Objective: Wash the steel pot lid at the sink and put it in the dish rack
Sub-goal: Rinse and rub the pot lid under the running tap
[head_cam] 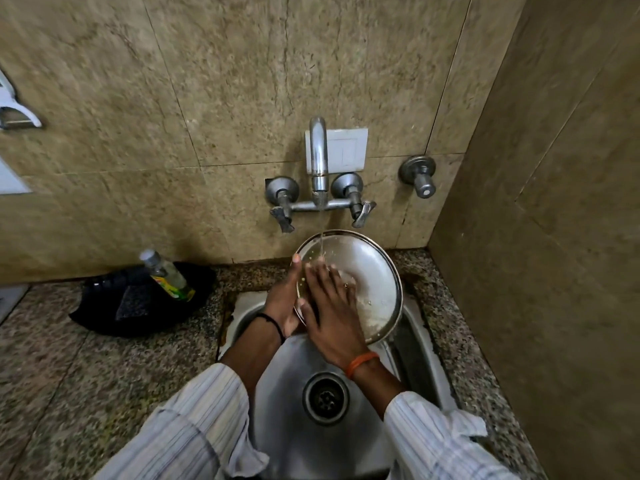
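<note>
Steel pot lid (367, 271) tilted under tap stream (321, 233) over sink (277, 403), left hand (282, 299) fingers gripping its left rim, right hand (332, 313) flat and unclenched rubbing the face; risk: wet rim slips, lid drops into basin.

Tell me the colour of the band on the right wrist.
Orange; the thin band on the right wrist shows best in the head view.

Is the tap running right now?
On. A thin stream falls from the tap spout onto the steel pot lid, which the left hand holds while the right hand rubs it.
</note>
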